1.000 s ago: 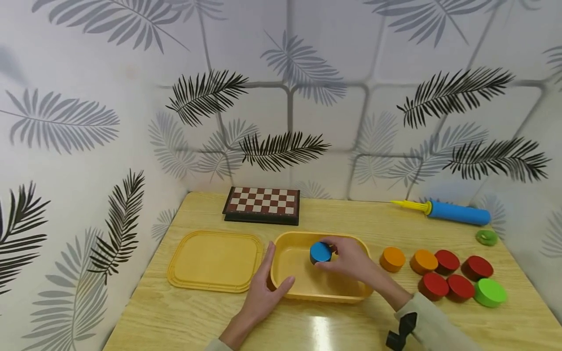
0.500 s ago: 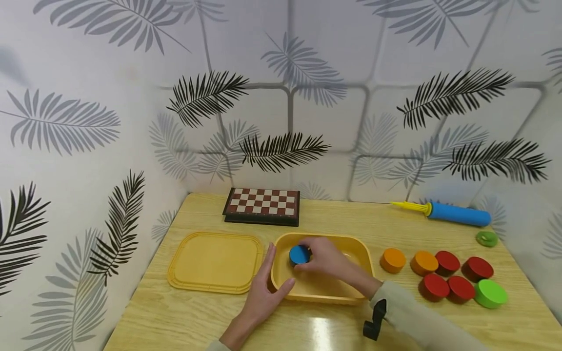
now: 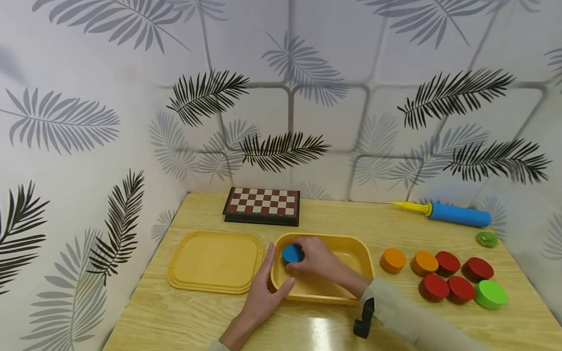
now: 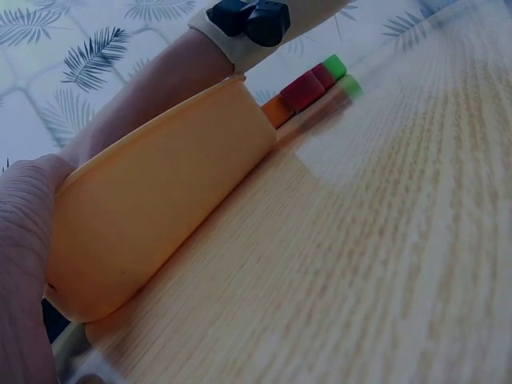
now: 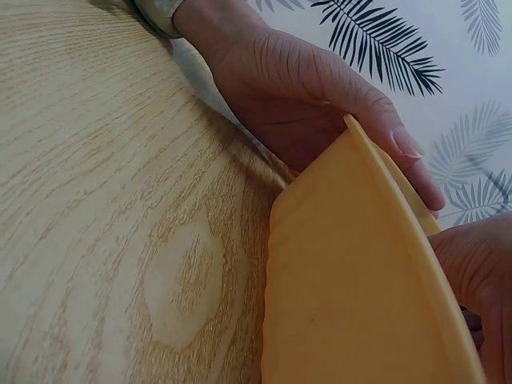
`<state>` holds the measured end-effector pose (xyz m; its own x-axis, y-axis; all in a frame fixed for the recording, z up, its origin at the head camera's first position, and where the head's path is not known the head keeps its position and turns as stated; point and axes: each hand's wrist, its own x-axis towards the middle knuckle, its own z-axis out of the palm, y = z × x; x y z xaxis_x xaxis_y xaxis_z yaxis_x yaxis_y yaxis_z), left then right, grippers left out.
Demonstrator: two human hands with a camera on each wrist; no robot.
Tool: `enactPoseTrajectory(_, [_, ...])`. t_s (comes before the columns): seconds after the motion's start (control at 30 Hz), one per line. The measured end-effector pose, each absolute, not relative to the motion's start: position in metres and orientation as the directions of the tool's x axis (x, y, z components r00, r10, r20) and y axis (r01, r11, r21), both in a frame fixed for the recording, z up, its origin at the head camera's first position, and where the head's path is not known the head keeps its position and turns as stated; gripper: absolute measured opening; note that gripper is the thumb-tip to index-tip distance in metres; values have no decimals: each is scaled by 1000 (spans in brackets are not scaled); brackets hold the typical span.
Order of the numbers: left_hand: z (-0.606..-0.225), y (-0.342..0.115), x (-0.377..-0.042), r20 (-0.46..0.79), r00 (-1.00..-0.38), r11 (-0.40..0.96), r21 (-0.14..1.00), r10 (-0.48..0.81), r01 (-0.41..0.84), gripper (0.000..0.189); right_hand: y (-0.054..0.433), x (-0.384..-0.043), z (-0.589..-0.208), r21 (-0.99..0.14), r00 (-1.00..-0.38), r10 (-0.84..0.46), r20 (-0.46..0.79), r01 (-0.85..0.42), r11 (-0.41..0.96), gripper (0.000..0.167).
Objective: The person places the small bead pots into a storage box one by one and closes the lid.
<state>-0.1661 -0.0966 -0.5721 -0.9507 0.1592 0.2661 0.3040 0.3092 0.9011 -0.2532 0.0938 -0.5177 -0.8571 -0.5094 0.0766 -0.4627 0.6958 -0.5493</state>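
Observation:
A yellow-orange plastic box (image 3: 318,298) with raised walls stands on the wooden table. Inside its left end is a short round blue block (image 3: 291,254), pinched between the thumb and fingers of my right hand (image 3: 319,258). My left hand (image 3: 260,296) rests against the box's left end, fingers straight and thumb spread at the rim. The left wrist view shows the outer wall (image 4: 160,192) close up, and the block is hidden there. In the right wrist view the wall hides most of the right hand, while the left hand (image 5: 296,96) bends around the box's corner.
Left of the box lies a flat yellow lid (image 3: 215,262). A checkered board case (image 3: 262,204) sits behind. To the right are orange blocks (image 3: 392,260), several red blocks (image 3: 433,287) and a green block (image 3: 491,293). A blue pump (image 3: 458,213) and small green item (image 3: 487,239) lie farther back.
My right hand has carried the blue block leftward within the box, from near its middle to its left end. My left hand has stayed in place.

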Motion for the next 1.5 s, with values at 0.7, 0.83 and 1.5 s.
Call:
enactPoseTrajectory(0.7, [-574, -95, -168, 274, -946, 263, 913, 172, 312, 93, 95, -255, -513, -663, -883, -462, 85, -396, 635, 39])
enactPoseTrajectory(0.83, [-573, -95, -167, 280, -945, 289, 903, 166, 319, 92, 105, -246, -506, -701, -906, -416, 70, -342, 626, 47])
enactPoseTrajectory(1.5, [-574, -94, -167, 277, -946, 297, 901, 169, 317, 93, 268, -205, -470, -672, -943, -169, 287, -324, 666, 64])
